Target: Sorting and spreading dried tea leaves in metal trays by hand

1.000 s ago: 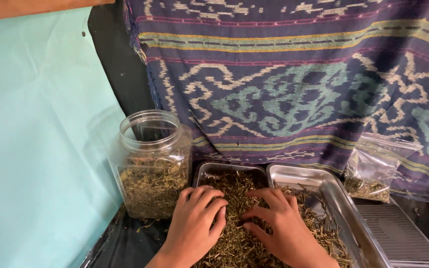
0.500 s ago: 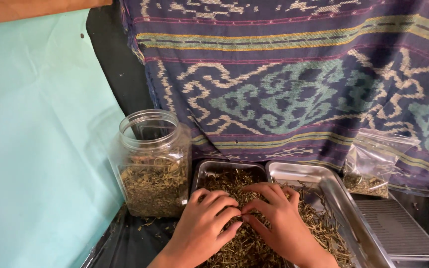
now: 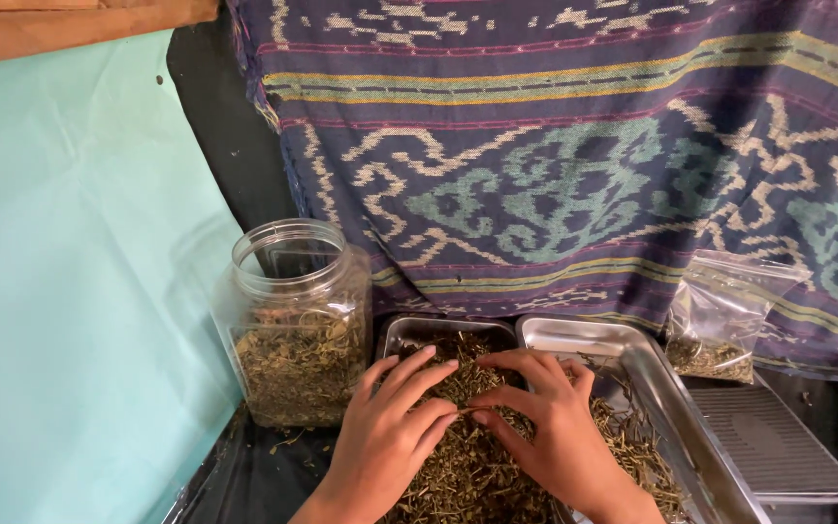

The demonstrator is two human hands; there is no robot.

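Where both hands meet, dried herbs [image 3: 458, 475] heaped under spread fingers [image 3: 419, 374], left hand [image 3: 390, 442], right hand [image 3: 550, 432], metal tray [image 3: 409, 335] beneath

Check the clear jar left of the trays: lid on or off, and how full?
Lid off: the clear jar stands upright with a bare open mouth, no cap in view. Dried herbs fill roughly its lower half.

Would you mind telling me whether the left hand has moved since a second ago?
Yes, slightly. The left hand has slid forward over the dried herbs, its fingertips now nearer the far rim of the metal tray, and meets the right hand.
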